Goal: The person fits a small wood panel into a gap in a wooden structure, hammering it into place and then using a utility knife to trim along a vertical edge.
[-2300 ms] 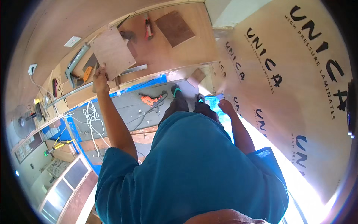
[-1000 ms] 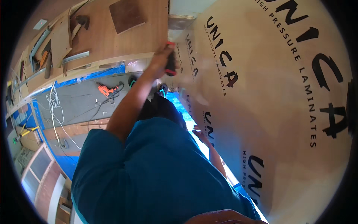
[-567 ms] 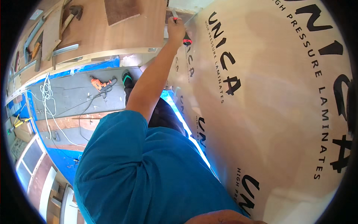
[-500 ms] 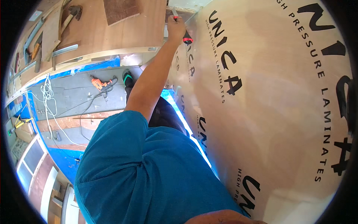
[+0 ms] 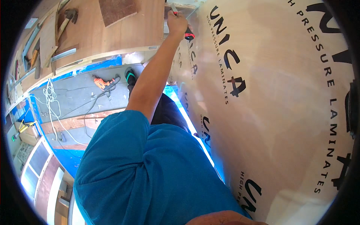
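Note:
My left hand (image 5: 177, 24) is at the far end of my stretched arm, in the gap between the wooden bench and the large printed laminate sheet. Its fingers are closed around a flat-bladed hand tool (image 5: 189, 35) with a red and black handle. The handle's end sticks out on the sheet side, while a narrow metal blade points away from me toward a pale ledge. What the blade tip touches is too small to tell. The laminate sheet (image 5: 270, 97) stands along my right side, pale brown with black print. My right hand is out of view.
On the wooden bench (image 5: 86, 33) lie a claw hammer (image 5: 67, 20), a brown board piece (image 5: 118, 11) and several other tools. Below are an orange power drill (image 5: 101, 83) with its dark cord, a coiled white cable (image 5: 48, 92) and blue sheeting. A foot (image 5: 130, 76) in a green-strapped slipper shows beside my arm.
The view has shifted slightly, so the bench and sheet sit a little differently. My left hand keeps its grip on the flat-bladed tool and appears slightly farther up in the picture.

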`<state>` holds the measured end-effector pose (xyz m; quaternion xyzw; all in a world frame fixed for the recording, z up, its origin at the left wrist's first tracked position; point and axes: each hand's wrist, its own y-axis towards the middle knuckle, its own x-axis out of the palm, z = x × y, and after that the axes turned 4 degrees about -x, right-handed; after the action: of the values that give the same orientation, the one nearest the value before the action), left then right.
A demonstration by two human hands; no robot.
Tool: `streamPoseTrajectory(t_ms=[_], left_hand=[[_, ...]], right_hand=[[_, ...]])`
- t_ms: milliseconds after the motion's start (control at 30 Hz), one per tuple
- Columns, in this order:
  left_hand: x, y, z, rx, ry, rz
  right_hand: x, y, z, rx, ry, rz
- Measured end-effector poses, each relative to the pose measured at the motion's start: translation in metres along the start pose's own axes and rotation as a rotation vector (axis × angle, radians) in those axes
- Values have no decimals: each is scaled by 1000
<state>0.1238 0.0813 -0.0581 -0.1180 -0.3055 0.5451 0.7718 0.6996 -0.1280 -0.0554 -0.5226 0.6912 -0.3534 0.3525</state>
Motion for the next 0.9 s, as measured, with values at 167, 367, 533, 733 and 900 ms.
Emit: streamPoseTrajectory(t_ms=[167, 367, 533, 733, 900], left_hand=[[-2, 3, -1, 11, -2, 10], [-4, -2, -1, -43, 44, -23], [-4, -3, 7, -61, 58, -8], [-8, 7, -2, -27, 24, -61], [-4, -2, 6, 8, 101, -26]], right_hand=[[6, -1, -4, -31, -6, -23], [11, 8, -42, -165, 81, -39], [14, 48, -201, -285, 315, 19], [-15, 136, -364, -498, 581, 501], [-72, 217, -443, -605, 996, 442]])
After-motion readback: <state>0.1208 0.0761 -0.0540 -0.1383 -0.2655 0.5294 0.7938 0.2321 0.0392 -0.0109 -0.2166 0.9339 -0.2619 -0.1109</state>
